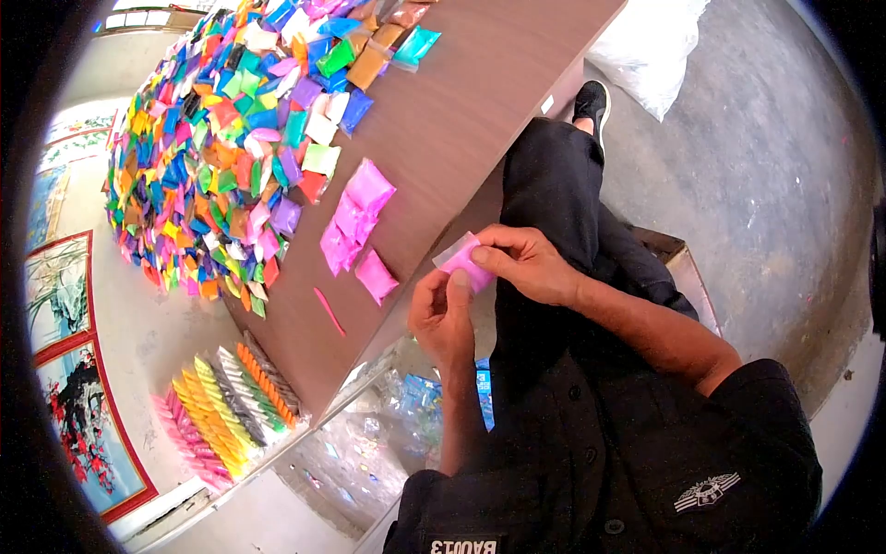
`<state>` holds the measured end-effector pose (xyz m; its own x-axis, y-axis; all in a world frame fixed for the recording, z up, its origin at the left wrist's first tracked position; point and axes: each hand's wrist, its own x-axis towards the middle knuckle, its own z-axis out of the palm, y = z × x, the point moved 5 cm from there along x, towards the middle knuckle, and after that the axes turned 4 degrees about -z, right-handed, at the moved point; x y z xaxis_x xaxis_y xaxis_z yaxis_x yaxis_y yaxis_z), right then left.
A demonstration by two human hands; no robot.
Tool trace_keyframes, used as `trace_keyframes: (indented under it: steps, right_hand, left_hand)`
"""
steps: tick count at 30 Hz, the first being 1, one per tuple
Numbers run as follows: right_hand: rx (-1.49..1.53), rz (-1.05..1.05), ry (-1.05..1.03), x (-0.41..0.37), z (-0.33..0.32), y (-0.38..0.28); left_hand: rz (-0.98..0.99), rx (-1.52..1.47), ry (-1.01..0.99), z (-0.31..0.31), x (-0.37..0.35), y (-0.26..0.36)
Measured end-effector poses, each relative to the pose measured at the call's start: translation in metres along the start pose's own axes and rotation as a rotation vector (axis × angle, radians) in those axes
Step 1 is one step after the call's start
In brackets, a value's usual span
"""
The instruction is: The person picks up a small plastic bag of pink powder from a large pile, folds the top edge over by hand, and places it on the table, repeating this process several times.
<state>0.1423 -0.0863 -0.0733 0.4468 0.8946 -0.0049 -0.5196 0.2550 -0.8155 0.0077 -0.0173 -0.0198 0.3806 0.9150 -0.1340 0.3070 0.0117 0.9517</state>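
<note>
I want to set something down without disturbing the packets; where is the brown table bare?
Widest: the brown table between the teal packet and the edge by the trousered knee. Smaller: between the thin pink strip and the corner at the bottom of the picture. Crowded: the heap of colourful packets, with pink packets beside it.

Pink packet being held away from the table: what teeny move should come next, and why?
Maybe lay the pink packet beside the other pink packets on the table. The left grip and right grip both hold it off the tabletop, and it looks the same colour as those packets. I can't tell if it's sealed.
</note>
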Motion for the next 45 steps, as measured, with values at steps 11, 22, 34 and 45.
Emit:
trace_keyframes:
  steps: [11,22,34,45]
  right_hand:
    - [0.01,0.049,0.005,0.001,0.0,0.002]
    - [-0.041,0.089,-0.075,0.001,0.002,0.001]
    - [0.042,0.094,-0.035,0.0,0.004,-0.002]
    - [-0.045,0.052,-0.095,0.001,-0.001,0.004]
  left_hand:
    - [-0.046,0.031,-0.079,0.005,0.0,0.009]
    - [-0.006,0.087,-0.151,0.002,0.0,0.004]
    - [-0.011,0.056,-0.152,0.005,0.0,0.004]
    - [-0.015,-0.026,-0.063,0.007,-0.002,0.009]
